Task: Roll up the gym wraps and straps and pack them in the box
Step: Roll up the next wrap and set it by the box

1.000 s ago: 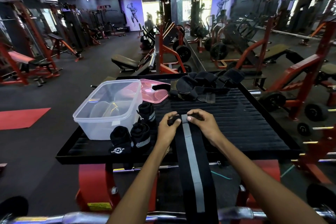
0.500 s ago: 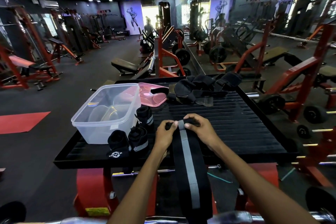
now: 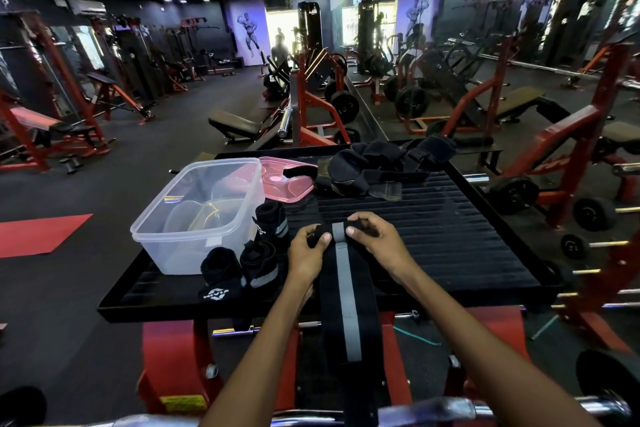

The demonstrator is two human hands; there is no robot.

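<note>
The only marking that shows at all is a white geometric logo on the nearest rolled wrap (image 3: 219, 272) — too small to read as letters; a yellow sticker (image 3: 184, 403) on the red frame below is blurred past reading. Three rolled wraps stand on the black ribbed platform (image 3: 450, 243): the logo one at the near edge, a second (image 3: 260, 262) touching it with a grey band, and a third (image 3: 272, 224) just behind, beside the box. One clear plastic box (image 3: 199, 213) sits at the platform's left, open, and one pink lid (image 3: 285, 182) lies flat behind it. One heap of unrolled black straps (image 3: 377, 165) lies at the far edge. One long black wrap with a grey centre stripe (image 3: 341, 291) runs from the platform's middle over the near edge and hangs down. The left hand (image 3: 306, 253) and right hand (image 3: 375, 241) each pinch the wrap's rolled far end between thumb and curled fingers, one at either side of the stripe.
</note>
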